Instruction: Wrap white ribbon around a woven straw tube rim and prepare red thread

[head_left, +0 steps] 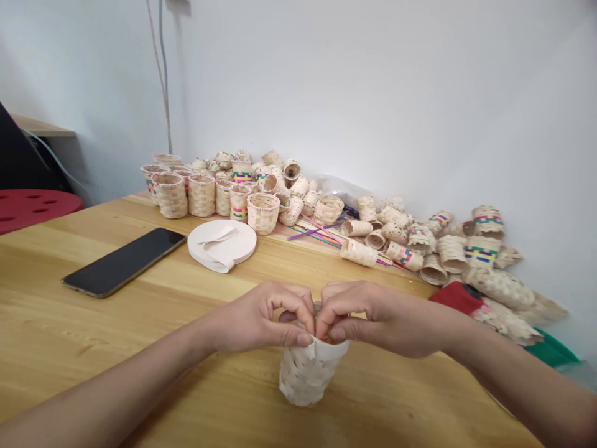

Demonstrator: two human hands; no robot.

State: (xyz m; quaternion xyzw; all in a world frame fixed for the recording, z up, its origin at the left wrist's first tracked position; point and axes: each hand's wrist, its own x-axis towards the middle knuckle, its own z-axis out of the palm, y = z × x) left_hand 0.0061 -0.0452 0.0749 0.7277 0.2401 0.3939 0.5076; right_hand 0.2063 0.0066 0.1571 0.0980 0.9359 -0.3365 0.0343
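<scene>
A small woven basket (pixel 305 376) of pale strips stands on the table in front of me, tilted slightly. A flat white strip (pixel 330 350) runs along the near part of its rim. My left hand (pixel 275 317) pinches the rim at its left, thumb outside and fingers reaching inside. From the right, my right hand (pixel 357 314) pinches the strip and rim close beside the left fingertips. Both hands are closed. The basket's inside and far rim are mostly hidden behind my fingers.
A roll of white strip (pixel 242 242) lies beyond my left hand, beside a black phone (pixel 124 261). Several finished-looking woven baskets (pixel 170 196) stand at the back left. More baskets (pixel 452 254) are heaped along the wall, with coloured strips (pixel 317 230) among them. The wooden table (pixel 153 336) lies beneath.
</scene>
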